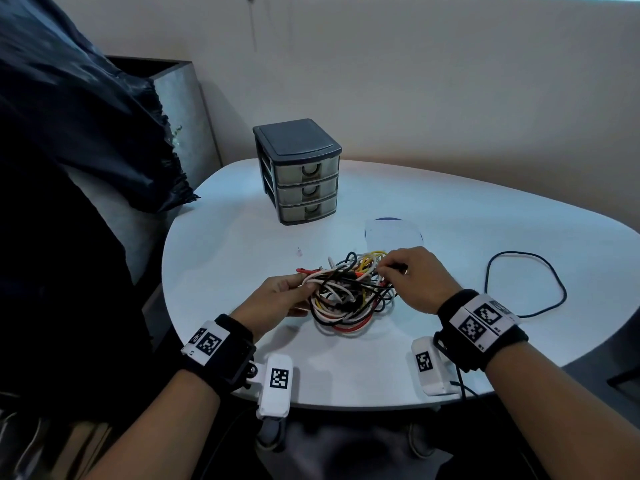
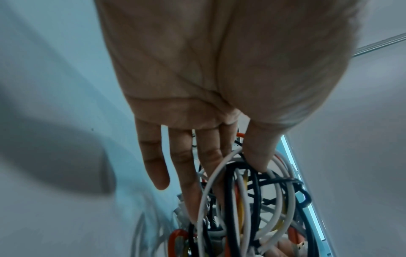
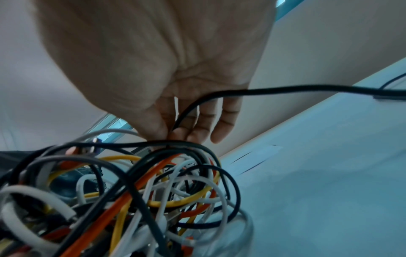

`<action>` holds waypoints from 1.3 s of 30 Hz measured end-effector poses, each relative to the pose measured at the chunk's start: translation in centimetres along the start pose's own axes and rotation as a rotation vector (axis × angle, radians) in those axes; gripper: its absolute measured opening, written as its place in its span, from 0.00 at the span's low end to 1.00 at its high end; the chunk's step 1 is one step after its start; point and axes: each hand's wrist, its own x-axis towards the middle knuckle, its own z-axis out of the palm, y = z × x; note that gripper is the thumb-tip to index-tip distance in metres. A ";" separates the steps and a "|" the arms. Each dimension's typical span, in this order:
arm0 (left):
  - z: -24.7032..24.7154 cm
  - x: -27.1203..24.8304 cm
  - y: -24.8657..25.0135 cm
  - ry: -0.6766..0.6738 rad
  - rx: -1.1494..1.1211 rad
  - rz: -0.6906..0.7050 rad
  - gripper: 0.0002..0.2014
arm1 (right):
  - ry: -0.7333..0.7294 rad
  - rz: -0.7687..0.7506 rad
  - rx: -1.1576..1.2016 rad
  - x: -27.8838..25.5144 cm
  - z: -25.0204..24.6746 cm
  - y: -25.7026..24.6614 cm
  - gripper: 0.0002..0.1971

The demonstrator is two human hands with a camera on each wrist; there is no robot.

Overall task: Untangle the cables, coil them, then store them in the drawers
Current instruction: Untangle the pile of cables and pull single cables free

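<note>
Both hands work at the cable tangle (image 1: 346, 292) between them on the white table (image 1: 450, 358). The left hand (image 1: 277, 299) grips white and black loops at its side; the right hand (image 1: 415, 278) pinches a black cable (image 1: 526, 282) whose freed loop trails beyond that wrist. Untangling is under way. Next, I judge, that strand must be drawn clear, then coiled. The three-drawer organizer (image 1: 299, 171), ahead of the hands, has every drawer closed.

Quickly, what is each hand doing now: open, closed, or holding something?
Left hand: holds the left side of the cable tangle, thumb pressed on the strands.
Right hand: pinches a black cable at the tangle's top.
</note>
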 end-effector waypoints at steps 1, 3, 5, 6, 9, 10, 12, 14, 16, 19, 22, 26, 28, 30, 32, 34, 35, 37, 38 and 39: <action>0.1 0.0 0.1 0.013 0.007 0.001 0.11 | -0.016 -0.010 0.009 0.0 0.0 0.0 0.10; 0.2 0.0 0.2 0.042 0.015 0.005 0.12 | -0.035 -0.021 0.012 -0.1 -0.1 0.0 0.10; 0.3 0.1 0.3 0.066 0.008 0.011 0.12 | -0.026 -0.007 0.027 0.1 -0.2 0.2 0.08; 0.3 0.2 0.3 0.076 -0.001 0.013 0.12 | -0.012 0.005 0.041 0.2 -0.4 0.4 0.08; 0.3 0.3 0.3 0.096 -0.023 0.020 0.12 | 0.032 0.034 0.060 0.3 -1.6 1.0 0.08; 0.3 0.4 0.2 0.098 -0.028 0.019 0.13 | 0.038 0.043 0.058 0.4 -2.0 1.2 0.07; 0.3 0.4 0.1 0.102 -0.038 0.018 0.12 | 0.040 0.065 0.059 0.4 -2.7 1.6 0.07; 0.4 0.5 0.1 0.100 -0.041 0.021 0.12 | 0.040 0.077 0.056 0.4 -3.0 1.8 0.08; 0.5 0.5 0.1 0.095 -0.038 0.027 0.12 | 0.035 0.074 0.052 0.5 -2.9 1.8 0.08; 0.6 0.5 0.4 0.105 -0.029 0.028 0.12 | 0.008 0.054 0.059 0.7 -2.3 1.4 0.08; 0.5 0.4 0.5 0.105 -0.019 0.032 0.13 | -0.016 0.032 0.061 0.9 -1.6 1.0 0.08; 0.5 0.4 0.6 0.103 -0.052 0.006 0.13 | -0.019 0.030 0.070 0.9 -1.4 0.6 0.08; 0.4 0.4 0.8 0.079 -0.115 -0.019 0.12 | -0.017 0.023 0.050 0.8 -1.3 0.6 0.08; 0.4 0.3 0.8 0.040 -0.160 -0.024 0.17 | -0.014 0.025 0.032 0.7 -1.3 0.5 0.08; 0.5 0.3 0.7 0.037 -0.143 0.002 0.19 | 0.001 0.024 -0.019 0.7 -1.1 0.1 0.07; 0.8 0.4 0.5 0.093 -0.095 0.035 0.16 | 0.070 -0.034 -0.115 0.3 -1.0 -0.7 0.04; 0.9 0.4 0.4 0.121 -0.069 0.051 0.13 | 0.104 -0.097 -0.145 -0.1 -0.8 -1.3 0.08; 1.0 0.6 0.3 0.156 -0.032 0.070 0.13 | 0.101 -0.229 -0.144 -0.6 -0.3 -3.0 0.16; 1.0 0.8 0.2 0.167 -0.015 0.073 0.12 | 0.075 -0.283 -0.154 -0.8 -0.1 -3.7 0.17; 1.0 0.9 0.2 0.174 0.007 0.081 0.12 | 0.039 -0.316 -0.183 -0.9 0.1 -4.4 0.17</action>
